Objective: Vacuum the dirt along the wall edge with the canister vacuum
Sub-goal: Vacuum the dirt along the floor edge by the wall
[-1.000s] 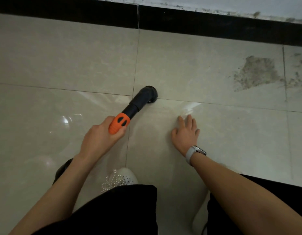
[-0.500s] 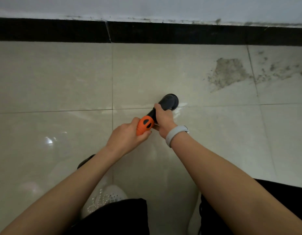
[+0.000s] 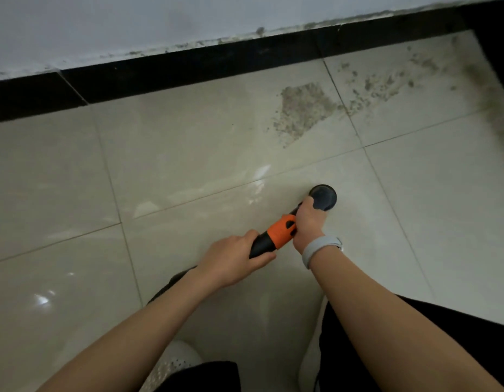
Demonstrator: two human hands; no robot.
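The vacuum wand (image 3: 280, 232) is black with an orange collar and ends in a round black brush nozzle (image 3: 325, 197) that sits on the pale floor tile. My left hand (image 3: 231, 261) grips the black tube behind the collar. My right hand (image 3: 308, 223), with a grey wristband, grips the wand just behind the nozzle. A patch of grey dirt (image 3: 301, 108) lies on the tile beyond the nozzle, and more loose dirt (image 3: 392, 83) trails right along the black skirting (image 3: 188, 72) into the corner.
The white wall (image 3: 132, 24) rises above the skirting. A second black skirting strip (image 3: 496, 38) forms a corner at top right. My white shoe (image 3: 174, 363) and black trouser legs fill the bottom edge. The hose (image 3: 171, 281) runs under my left forearm.
My right hand left the floor and took hold of the wand behind the nozzle. The nozzle has shifted right, nearer the dirt patch, and my view has turned towards the corner.
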